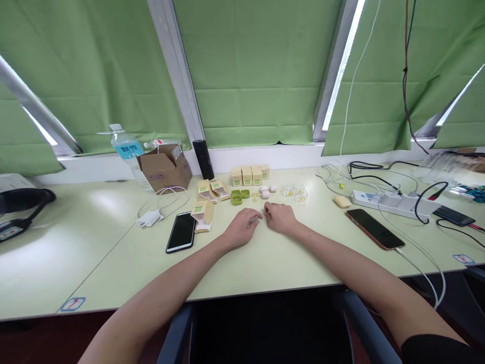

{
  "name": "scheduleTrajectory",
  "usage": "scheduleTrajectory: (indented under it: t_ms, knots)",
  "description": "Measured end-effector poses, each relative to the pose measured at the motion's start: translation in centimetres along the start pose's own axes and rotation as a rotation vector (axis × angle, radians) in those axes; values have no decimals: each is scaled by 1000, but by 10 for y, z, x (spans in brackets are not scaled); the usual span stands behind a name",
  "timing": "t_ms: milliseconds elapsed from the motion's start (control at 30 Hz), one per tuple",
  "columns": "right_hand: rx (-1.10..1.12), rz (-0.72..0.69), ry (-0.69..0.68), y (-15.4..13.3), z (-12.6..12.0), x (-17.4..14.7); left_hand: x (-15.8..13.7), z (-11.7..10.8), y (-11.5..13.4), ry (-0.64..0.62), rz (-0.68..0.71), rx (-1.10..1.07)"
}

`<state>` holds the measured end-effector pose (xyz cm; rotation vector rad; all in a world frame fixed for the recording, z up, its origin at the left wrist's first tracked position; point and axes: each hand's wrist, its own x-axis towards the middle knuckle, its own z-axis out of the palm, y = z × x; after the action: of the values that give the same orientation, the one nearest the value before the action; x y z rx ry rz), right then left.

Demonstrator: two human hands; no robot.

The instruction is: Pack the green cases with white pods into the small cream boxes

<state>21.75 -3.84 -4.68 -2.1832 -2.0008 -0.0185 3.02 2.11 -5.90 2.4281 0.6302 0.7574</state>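
My left hand is curled above the table, and a thin greyish thing too small to name shows between its thumb and fingers. Close by on the right, my right hand rests on the table with bent fingers; what they hold, if anything, is hidden. Just beyond the hands sit several small green square cups, tiny yellowish pieces and pinkish-white rounded pieces. Clear plastic little boxes with yellow bits are behind my right hand. Small cream cartons stand in a row farther back.
Opened cartons lie to the left beside a black-screened phone. A white charger, cardboard box, water bottle and black cylinder are farther left. On the right are another phone and a power strip with cables.
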Motion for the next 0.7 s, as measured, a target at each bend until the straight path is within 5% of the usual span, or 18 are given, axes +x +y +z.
scheduleTrajectory:
  t_ms: [233, 367, 700]
  knots:
    - [-22, -75, 8, -1, -4, 4, 11, -26, -11, 139, -195, 487]
    - [-35, -138, -3, -8, -4, 9, 18, -33, -13, 61, -246, 737]
    - [-33, -69, -39, -33, -4, 29, 33, -31, -10, -99, -287, 924]
